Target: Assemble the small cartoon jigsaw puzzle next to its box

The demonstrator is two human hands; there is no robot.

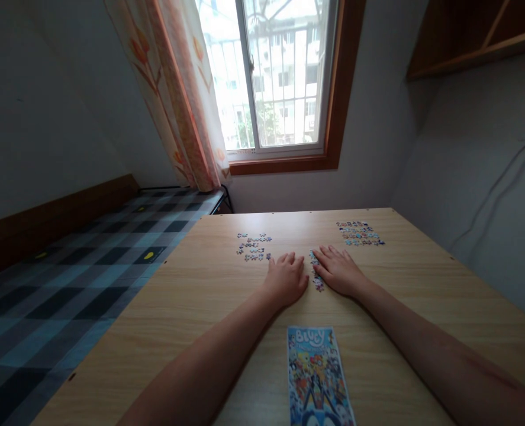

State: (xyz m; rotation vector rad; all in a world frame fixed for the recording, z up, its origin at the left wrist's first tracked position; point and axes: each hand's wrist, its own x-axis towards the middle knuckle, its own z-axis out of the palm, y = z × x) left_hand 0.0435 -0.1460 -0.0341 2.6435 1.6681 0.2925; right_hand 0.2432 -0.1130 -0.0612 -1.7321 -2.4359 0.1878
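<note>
A narrow strip of joined jigsaw pieces [318, 284] lies on the wooden table between my two hands. My right hand [340, 271] rests palm down with fingers spread, its fingertips over the strip's right side and covering part of it. Just left of the strip, my left hand [286, 278] lies on the tabletop, fingers out and slightly bent, with no piece visible in it. Beyond my left hand sit loose puzzle pieces [254, 251] in uneven rows. Farther right, more puzzle pieces [360, 234] lie in tighter rows. A colourful "Bluey" picture sheet [318, 376] lies nearest me.
The wooden table [191, 331] reaches toward a window [284, 77] with a flowered curtain [173, 89]. At the left is a bed with a checked cover [89, 260]. A wooden shelf [475, 65] hangs at upper right, and a cable [493, 195] runs down the right wall.
</note>
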